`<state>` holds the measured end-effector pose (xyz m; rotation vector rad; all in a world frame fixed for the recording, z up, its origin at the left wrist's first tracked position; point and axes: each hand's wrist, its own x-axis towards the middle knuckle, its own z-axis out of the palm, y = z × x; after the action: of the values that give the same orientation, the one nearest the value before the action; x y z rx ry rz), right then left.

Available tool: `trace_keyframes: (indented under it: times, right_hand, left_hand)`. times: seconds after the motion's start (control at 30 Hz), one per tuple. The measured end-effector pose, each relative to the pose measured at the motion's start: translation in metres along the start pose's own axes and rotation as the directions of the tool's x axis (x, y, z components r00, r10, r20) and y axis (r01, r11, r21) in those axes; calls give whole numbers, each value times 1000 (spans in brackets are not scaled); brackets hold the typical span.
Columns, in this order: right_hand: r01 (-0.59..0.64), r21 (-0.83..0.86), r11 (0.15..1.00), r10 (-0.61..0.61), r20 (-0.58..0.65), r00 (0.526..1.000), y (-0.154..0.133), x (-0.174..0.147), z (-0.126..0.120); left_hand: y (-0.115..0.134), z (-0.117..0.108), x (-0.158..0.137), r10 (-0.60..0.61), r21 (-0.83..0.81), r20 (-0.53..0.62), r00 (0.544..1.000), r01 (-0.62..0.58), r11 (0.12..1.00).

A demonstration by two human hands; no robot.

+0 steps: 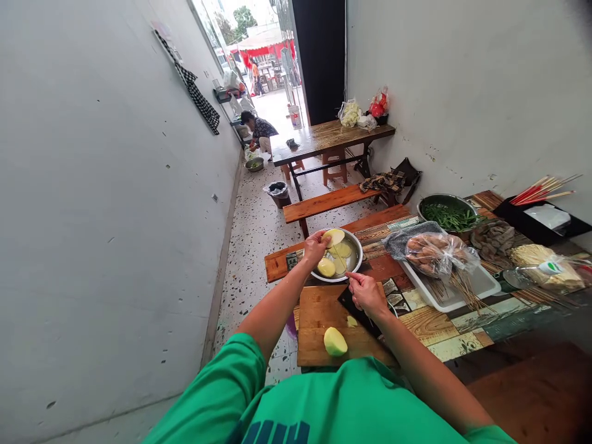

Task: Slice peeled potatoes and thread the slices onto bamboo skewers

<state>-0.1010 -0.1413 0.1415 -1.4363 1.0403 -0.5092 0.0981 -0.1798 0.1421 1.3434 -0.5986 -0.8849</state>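
Observation:
My left hand [316, 245] pinches a pale potato slice [333, 236] above a metal bowl [360, 262]. A thin skewer [340, 258] runs from that slice down to my right hand [366, 292], whose fingers are closed on its near end. In the bowl lie a peeled potato [326, 267] and some slices [342, 249] in what looks like water. Nearer to me, a cut potato piece [335, 342] rests on a wooden cutting board [314, 308] beside a small scrap [352, 321]. A dark, flat, blade-like thing [350, 302] lies partly hidden under my right hand.
Right of the board stands a white tray [485, 285] with bagged brown food [435, 250] and skewers. Beyond are a bowl of greens [446, 213] and a black skewer box [518, 216]. Ahead stand a bench [328, 203], bin [279, 194] and table [319, 137]; a person [263, 129] crouches left.

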Motion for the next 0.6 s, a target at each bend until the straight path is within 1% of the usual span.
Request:
trace_keyframes:
  times: [0.07, 0.13, 0.2, 0.23, 0.33, 0.4, 0.5, 0.6]
  right_hand:
    - [-71, 95, 993, 65, 71, 995, -4, 2, 0]
    - [-114, 161, 980, 94, 128, 987, -7, 4, -2]
    - [-126, 203, 971, 99, 140, 985, -7, 6, -3]
    - [-118, 214, 970, 93, 125, 988, -6, 6, -3]
    - [-51, 207, 977, 46, 29, 998, -1, 5, -2]
    - [8, 170, 985, -4, -23, 1000, 4, 5, -4]
    - [91, 101, 991, -87, -49, 995, 13, 7, -9]
    - [142, 64, 988, -139, -47, 989, 22, 12, -15]
  left_hand:
    - [0, 1, -2, -40, -20, -7, 999, 39, 999]
    - [-1, 3, -4, -75, -40, -8, 997, 75, 996]
    - [0, 5, -6, -104, -57, -26, 994, 103, 993]
    - [0, 6, -6, -123, -69, -41, 992, 120, 990]
    - [4, 7, -5, -205, -115, -67, 976, 197, 974]
    - [7, 6, -4, -274, -150, -58, 960, 263, 953]
    - [14, 4, -3, -350, -192, -23, 936, 340, 921]
    - [19, 4, -3, -397, -215, 10, 918, 390, 895]
